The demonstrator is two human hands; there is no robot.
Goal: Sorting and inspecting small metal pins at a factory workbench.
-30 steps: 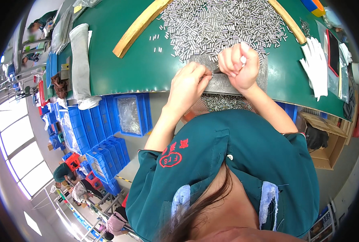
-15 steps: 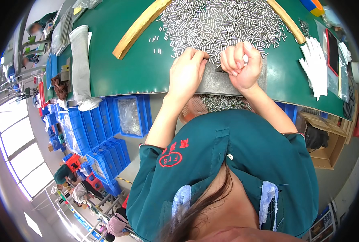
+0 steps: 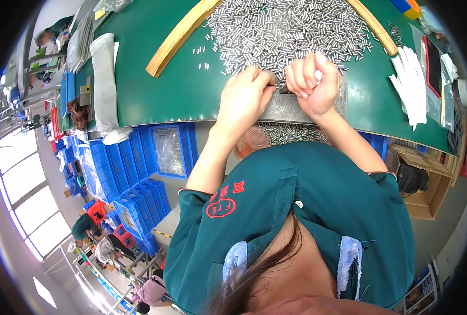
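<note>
Clock positions are read from the paired hands. A grey fabric sleeve (image 3: 104,86) lies at 9 o'clock; blue crates (image 3: 191,146) stand at 8. A wooden strip (image 3: 183,39) slants at 10. The left hand (image 3: 246,98) has thumb and forefinger bent close together; whether they pinch anything cannot be told. A pink basket (image 3: 251,138) containing further pins sits at 6 to 7. Metal pins (image 3: 291,31) lie heaped at 12, bordering a grey plate (image 3: 286,110) beneath the hands. The right hand (image 3: 312,88) is curled closed around a dark tool (image 3: 284,90), mostly hidden. White gloves (image 3: 411,89) lie at 3.
</note>
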